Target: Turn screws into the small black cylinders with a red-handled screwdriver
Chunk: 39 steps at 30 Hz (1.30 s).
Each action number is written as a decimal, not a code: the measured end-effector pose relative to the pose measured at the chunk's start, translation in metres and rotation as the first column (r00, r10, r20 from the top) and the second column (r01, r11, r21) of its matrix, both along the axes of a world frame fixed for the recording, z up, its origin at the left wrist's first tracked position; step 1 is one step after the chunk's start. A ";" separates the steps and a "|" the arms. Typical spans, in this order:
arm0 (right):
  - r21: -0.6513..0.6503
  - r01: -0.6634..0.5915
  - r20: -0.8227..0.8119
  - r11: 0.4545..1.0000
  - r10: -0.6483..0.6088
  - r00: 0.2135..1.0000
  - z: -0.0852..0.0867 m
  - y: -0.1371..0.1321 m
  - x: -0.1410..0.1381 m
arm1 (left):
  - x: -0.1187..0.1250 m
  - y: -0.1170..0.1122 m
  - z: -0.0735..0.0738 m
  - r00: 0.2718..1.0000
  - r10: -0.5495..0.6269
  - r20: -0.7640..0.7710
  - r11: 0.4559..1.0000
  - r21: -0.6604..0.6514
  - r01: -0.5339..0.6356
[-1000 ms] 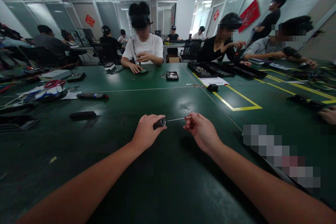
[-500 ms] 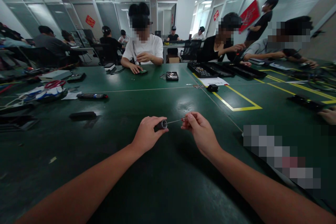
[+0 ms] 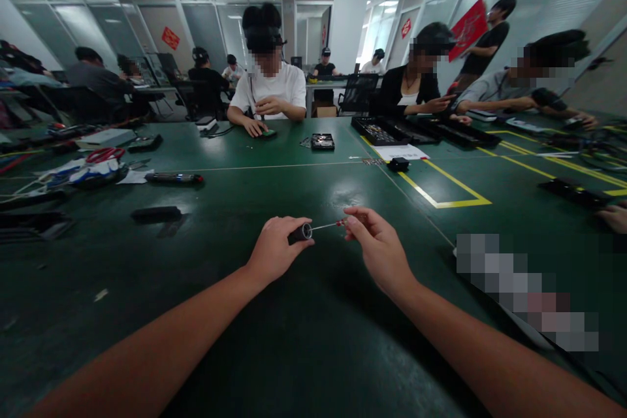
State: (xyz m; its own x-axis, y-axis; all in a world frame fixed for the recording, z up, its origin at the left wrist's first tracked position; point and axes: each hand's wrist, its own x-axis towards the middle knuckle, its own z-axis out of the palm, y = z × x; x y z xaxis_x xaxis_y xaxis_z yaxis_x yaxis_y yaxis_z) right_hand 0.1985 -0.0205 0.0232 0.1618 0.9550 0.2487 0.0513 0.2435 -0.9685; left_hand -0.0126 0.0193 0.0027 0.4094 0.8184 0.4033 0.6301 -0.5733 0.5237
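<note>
My left hand (image 3: 274,249) is curled around a short black cylindrical handle (image 3: 299,233) whose metal end points right. A thin silver bit (image 3: 324,226) with a red collar reaches from that end to my right hand (image 3: 379,248), whose fingertips pinch its far end. Both hands hover just above the dark green table (image 3: 304,339), a few centimetres apart.
A black bar (image 3: 155,213) and a dark pen-shaped tool (image 3: 172,177) lie to the left, beyond them red-handled scissors (image 3: 102,155) and clutter. A yellow taped rectangle (image 3: 443,191), a small black box (image 3: 398,164) and black trays (image 3: 392,130) lie right. Several people sit around the table.
My right hand has turned slightly on the bit's end and shifted a touch; the red collar shows again. The left hand and handle have barely moved.
</note>
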 end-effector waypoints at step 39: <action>-0.031 -0.014 -0.169 0.999 0.009 0.986 -0.009 0.009 0.003 | 0.001 0.002 0.002 0.999 -0.044 0.027 0.998 -0.034 0.045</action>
